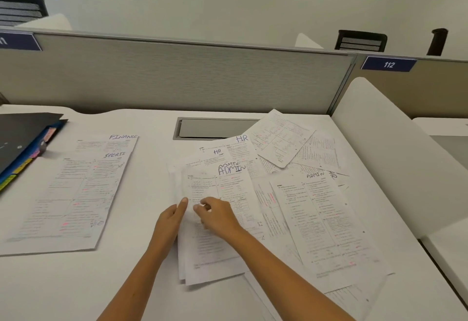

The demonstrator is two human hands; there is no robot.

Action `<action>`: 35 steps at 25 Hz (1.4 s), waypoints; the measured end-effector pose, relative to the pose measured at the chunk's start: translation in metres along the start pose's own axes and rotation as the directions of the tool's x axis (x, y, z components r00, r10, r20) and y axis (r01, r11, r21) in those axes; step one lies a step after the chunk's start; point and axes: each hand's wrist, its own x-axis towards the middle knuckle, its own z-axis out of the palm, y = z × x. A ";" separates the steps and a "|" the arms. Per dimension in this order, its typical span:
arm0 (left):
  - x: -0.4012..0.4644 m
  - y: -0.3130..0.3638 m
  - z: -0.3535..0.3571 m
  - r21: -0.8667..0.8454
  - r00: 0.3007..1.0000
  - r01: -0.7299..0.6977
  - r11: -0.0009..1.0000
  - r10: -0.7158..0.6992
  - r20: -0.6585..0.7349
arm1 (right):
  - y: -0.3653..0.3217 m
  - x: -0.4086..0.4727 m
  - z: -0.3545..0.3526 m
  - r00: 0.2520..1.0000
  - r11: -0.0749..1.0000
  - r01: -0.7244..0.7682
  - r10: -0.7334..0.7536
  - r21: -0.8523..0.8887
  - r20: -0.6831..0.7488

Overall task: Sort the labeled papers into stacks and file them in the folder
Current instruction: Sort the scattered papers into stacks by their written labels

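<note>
white admin sheets [215,219] right of the folder [22,143], left hand [172,215] and right hand [216,215] pinching them; best squared before stacking.

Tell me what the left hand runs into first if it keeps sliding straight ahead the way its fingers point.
The left hand points up and slightly right along the ADMIN sheets. Going on, it would likely meet the HR papers behind them first, though depth is hard to judge.
</note>
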 end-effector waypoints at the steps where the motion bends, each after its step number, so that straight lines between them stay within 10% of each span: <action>1: 0.001 -0.001 0.000 0.023 1.000 -0.001 1.000 0.002 -0.018 | 0.004 -0.001 -0.007 0.999 0.999 -0.007 0.009 0.040 -0.037; 7: 0.004 -0.009 0.000 0.051 1.000 -0.001 0.999 0.002 -0.025 | 0.057 0.001 -0.095 0.891 0.976 -0.170 0.094 -0.136 -0.443; 13: 0.007 -0.012 -0.001 0.057 1.000 -0.007 0.998 0.008 -0.014 | 0.096 -0.012 -0.120 0.823 0.724 -0.559 0.426 -0.404 -0.375; 22: 0.007 -0.012 -0.001 0.036 1.000 -0.005 0.999 0.006 -0.013 | 0.065 -0.020 -0.125 0.874 0.762 -0.347 0.050 -0.547 -0.483; 28: 0.006 -0.013 -0.001 0.018 1.000 0.004 1.000 -0.004 0.000 | -0.003 0.003 -0.069 0.916 0.896 0.066 -0.229 -0.439 -0.330; 35: 0.005 -0.009 0.000 0.075 1.000 -0.020 0.997 0.020 -0.003 | -0.029 0.022 0.007 0.960 0.944 0.133 -0.198 -0.301 -0.196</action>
